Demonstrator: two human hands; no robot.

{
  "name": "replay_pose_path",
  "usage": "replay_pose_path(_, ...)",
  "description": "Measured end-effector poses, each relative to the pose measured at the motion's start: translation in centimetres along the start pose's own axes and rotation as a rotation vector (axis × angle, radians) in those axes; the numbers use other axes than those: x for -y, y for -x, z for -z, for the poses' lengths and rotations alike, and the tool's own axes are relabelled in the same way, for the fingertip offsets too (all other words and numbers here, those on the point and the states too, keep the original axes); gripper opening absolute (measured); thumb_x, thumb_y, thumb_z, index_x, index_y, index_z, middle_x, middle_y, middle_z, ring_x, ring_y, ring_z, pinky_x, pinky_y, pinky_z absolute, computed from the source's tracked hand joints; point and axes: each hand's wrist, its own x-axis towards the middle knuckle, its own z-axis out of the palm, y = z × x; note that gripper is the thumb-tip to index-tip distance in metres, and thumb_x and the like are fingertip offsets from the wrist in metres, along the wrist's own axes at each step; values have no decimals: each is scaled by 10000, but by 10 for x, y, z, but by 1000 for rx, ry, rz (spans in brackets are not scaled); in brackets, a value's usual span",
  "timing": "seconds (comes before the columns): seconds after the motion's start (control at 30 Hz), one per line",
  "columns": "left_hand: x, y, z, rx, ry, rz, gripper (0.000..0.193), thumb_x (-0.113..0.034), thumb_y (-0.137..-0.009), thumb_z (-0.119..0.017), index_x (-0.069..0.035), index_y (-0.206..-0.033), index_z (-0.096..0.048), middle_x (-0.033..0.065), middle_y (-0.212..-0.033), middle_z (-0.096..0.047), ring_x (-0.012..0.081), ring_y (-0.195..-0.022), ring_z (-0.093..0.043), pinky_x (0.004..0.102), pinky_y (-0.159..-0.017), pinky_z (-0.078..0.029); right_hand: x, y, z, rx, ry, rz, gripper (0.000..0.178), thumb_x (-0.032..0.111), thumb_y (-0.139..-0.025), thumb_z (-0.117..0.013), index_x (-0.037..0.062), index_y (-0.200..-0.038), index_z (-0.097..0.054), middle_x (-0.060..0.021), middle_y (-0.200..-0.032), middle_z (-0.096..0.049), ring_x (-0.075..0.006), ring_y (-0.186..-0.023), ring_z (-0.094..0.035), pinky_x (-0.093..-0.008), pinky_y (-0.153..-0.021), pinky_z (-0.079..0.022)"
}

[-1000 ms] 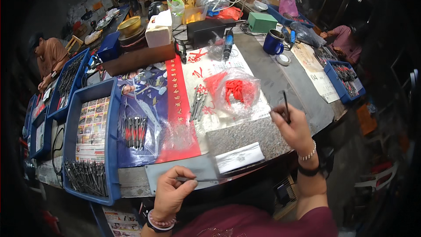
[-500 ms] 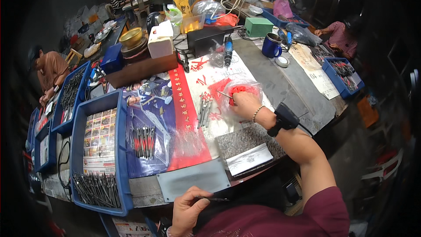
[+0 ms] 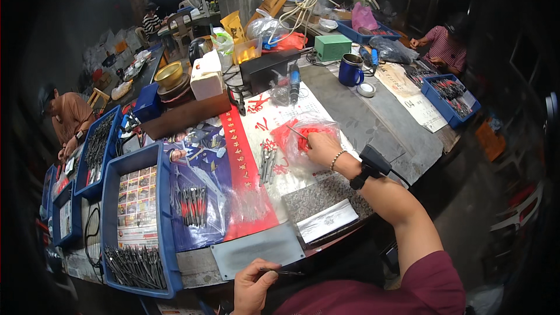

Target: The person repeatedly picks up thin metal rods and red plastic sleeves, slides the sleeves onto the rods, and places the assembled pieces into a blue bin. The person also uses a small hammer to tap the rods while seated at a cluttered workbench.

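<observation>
My right hand [image 3: 324, 150] reaches to a clear plastic bag [image 3: 328, 130] with small bright red parts [image 3: 303, 142] in it. Its fingers are closed on a thin metal rod [image 3: 296, 132] that sticks out to the upper left. Low in the view, close to my body, my left hand [image 3: 252, 287] pinches a slim dark metal piece [image 3: 286, 272] between thumb and fingers. Left of the bag lie several loose grey metal pieces [image 3: 268, 166]. A row of slim black pieces with red parts [image 3: 193, 205] rests on the blue printed sheet.
A blue tray [image 3: 170, 210] on the left holds many dark slim pieces. An electric screwdriver [image 3: 294, 84], a blue mug [image 3: 350, 71] and a green box [image 3: 332, 48] stand behind the bag. A stone slab [image 3: 303, 198] lies at the front edge. Other people work left and right.
The whole view has shifted slightly. My right hand stays at the bag with the metal rod, and my left hand still holds its dark metal piece.
</observation>
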Motion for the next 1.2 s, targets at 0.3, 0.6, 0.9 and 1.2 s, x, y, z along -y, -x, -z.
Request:
replay_pose_path(0.3,-3,1,-8,3,37,66,155,46,-898,-556,13,-1019,-646,36,-922,-602,94,-778,-567,212,-690,-445,-10,18,23,-251,-196,26,166,125,-788,-661,-3,-890,-634,-188,-810,-668,-336,-772,-662,-405,-684,-516)
replay_pose_path(0.6,5,-14,-18,-51,113,145,156,-28,-891,-614,58,-1022,-629,78,-839,-631,124,-694,-581,229,-656,-475,42,162,45,271,-1066,118,302,123,-912,-624,-41,-1162,-581,-117,-996,-683,-141,-861,-652,-283,-768,-528)
replay_pose_path(0.9,1,-37,-39,73,-130,167,161,-39,-917,-559,24,-1048,-628,33,-848,-627,77,-718,-561,200,-648,-454,54,211,23,595,-1665,-321,385,59,-881,-653,46,-1241,-519,-47,-850,-680,-49,-550,-529,-178,-482,-414)
replay_pose_path(1.2,2,-38,-45,133,-40,170,206,-112,-948,-598,-4,-1122,-625,18,-926,-651,52,-766,-573,189,-689,-461,58,208,12,649,-1912,-337,341,54,-893,-638,12,-1204,-503,-91,-782,-650,-51,-470,-438,-198,-433,-388)
